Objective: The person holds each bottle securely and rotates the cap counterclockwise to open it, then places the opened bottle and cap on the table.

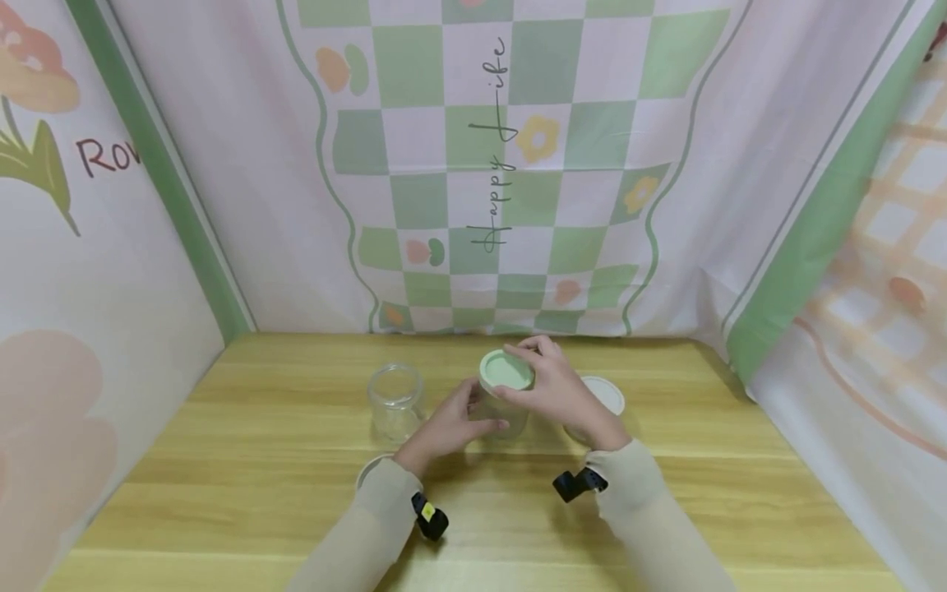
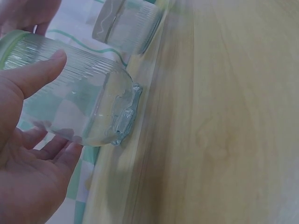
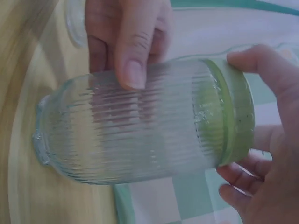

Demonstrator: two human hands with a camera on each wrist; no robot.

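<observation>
A ribbed clear glass jar [image 3: 154, 140] with a light green lid [image 1: 506, 370] stands upright near the table's middle. My left hand [image 1: 450, 423] holds the jar's body from the left, thumb on the near side and fingers round the far side. Over the top, my right hand [image 1: 556, 390] grips the lid's rim between thumb and fingers. The lid sits on the jar's mouth; how tightly, I cannot tell. In the left wrist view the jar's moulded base [image 2: 126, 116] is at the tabletop.
Left of the hands is a lidless glass jar [image 1: 395, 404]. A jar with a white lid [image 1: 607, 396] stands at the right, partly behind my right wrist. Under my left cuff shows the pale rim of a round object [image 1: 370, 469]. A patterned curtain [image 1: 510, 189] hangs along the wooden table's back edge.
</observation>
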